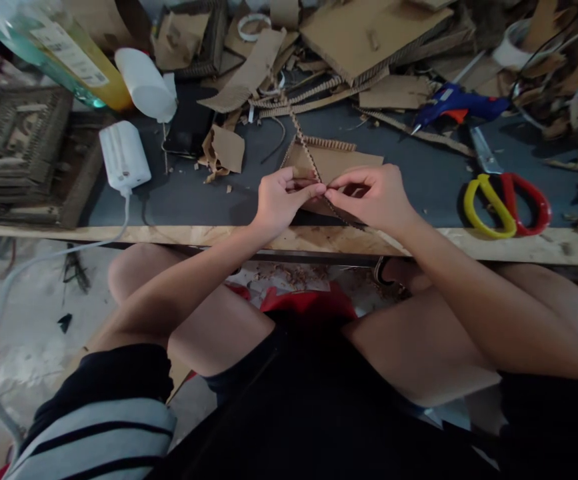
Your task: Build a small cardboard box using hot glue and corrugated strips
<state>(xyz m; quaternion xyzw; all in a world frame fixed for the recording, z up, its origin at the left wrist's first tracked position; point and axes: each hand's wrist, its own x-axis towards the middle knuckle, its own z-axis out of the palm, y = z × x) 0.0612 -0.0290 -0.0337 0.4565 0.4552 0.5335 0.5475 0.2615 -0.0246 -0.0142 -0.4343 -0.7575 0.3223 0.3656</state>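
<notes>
Corrugated strip [303, 143] runs from the scrap pile at upper centre down to the frame's middle, where left hand [281, 198] and right hand [369, 195] pinch it closed-fingered over a cardboard piece [341, 163]. Judging by this, attaching seems unfinished; glue gun [456, 103] and scissors [506, 200] lie right.

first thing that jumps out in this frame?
Dead centre, the left hand and right hand meet fingertip to fingertip, pinching a thin corrugated cardboard strip over a flat cardboard piece at the table's near edge. To the right lie scissors with yellow and red handles, with a blue glue gun behind them. Cardboard scraps pile up along the back.
</notes>
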